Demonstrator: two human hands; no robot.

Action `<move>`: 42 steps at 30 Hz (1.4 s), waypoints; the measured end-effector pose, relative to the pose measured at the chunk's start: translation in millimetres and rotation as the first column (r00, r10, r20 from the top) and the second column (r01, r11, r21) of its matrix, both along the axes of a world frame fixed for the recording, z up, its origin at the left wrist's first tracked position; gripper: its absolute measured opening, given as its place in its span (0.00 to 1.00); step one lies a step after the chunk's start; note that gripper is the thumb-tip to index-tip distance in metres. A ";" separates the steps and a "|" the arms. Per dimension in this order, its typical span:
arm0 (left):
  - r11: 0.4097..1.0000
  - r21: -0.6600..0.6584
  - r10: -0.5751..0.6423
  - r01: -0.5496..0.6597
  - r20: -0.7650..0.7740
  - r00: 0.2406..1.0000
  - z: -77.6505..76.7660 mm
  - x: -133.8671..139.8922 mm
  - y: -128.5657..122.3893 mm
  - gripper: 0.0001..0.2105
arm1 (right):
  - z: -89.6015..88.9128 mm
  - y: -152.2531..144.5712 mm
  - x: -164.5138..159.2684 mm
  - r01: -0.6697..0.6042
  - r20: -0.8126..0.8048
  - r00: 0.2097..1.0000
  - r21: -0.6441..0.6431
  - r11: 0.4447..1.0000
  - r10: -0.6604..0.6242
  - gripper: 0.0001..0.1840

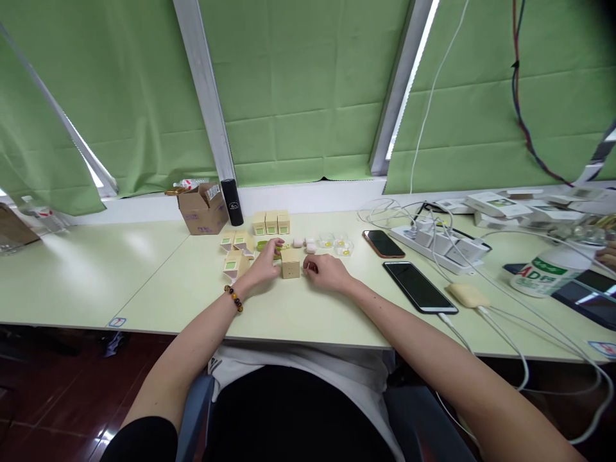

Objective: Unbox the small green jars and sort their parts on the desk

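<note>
Green curtains point(312, 83) fill the wall from where I'm standing, w/ a long pale table point(144, 276) running under them. White cartons point(498, 205) lie in a messy pile at the far R end. Brown cardboard box point(203, 215) sits at the back, L of centre, top flaps up; a black cylinder point(231, 202) stands upright just beside it. White power strip point(440, 250) is on the R, loaded w/ chargers & tangled cables, a white bottle point(553, 269) w/ green label further over. Two phones lie flat nearer the person: a big dark phone point(420, 287) & behind it a smaller phone point(384, 244).

Now the hands, mid-table. L hand point(264, 263) is at the L side of a small tan box point(290, 264), thumb & fingers apart; can't tell if they're pinching its edge. R hand point(328, 272) is just off the box's R side, fingers curled in; can't tell if anything's btwn them. The tan box stands on the table btwn both hands.

Three similar boxes point(271, 223) stand in a row behind; three slant-topped boxes point(235, 260) are L of the L hand. Smaller: clear containers point(342, 245) w/ yellow bits, then pinkish-white pcs point(310, 246) next to them. Beaded bracelet point(233, 298) on the L wrist.
</note>
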State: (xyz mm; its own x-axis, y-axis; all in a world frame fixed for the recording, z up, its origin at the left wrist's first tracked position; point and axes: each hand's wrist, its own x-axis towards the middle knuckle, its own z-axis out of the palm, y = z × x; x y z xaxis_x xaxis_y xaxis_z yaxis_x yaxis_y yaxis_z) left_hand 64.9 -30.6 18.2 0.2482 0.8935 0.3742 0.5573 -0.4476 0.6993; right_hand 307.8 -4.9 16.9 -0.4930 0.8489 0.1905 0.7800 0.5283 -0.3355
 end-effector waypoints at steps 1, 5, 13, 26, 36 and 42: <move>0.999 -0.035 -0.021 0.021 -0.010 1.000 -0.7 0.1 0.0 0.37 | 0.2 -0.5 -0.2 -0.005 -0.002 1.000 0.004 1.000 0.005 0.09; 0.994 -0.107 -0.022 0.012 -0.089 0.996 -4.3 -0.1 1.7 0.41 | 0.0 0.4 -0.4 0.005 -0.011 1.000 0.033 0.999 -0.004 0.10; 0.986 -0.102 0.101 -0.129 -0.242 0.965 -6.0 12.9 -4.3 0.39 | 0.4 0.8 0.5 0.020 -0.142 0.990 0.084 0.996 -0.008 0.16; 0.875 0.472 0.212 -0.107 -0.174 0.962 8.5 20.9 -18.1 0.19 | 2.1 -5.9 2.1 0.064 -0.502 0.862 0.239 0.969 0.067 0.13; 0.838 0.528 0.303 -0.139 -0.238 0.923 11.4 22.0 -27.2 0.09 | 4.1 -25.2 -4.7 -0.068 -0.510 0.737 0.597 0.799 0.444 0.24; 0.841 0.525 0.293 -0.128 -0.245 0.924 -0.3 24.1 -22.1 0.11 | -1.0 -22.8 -7.7 -0.100 -0.466 0.783 0.559 0.823 0.412 0.29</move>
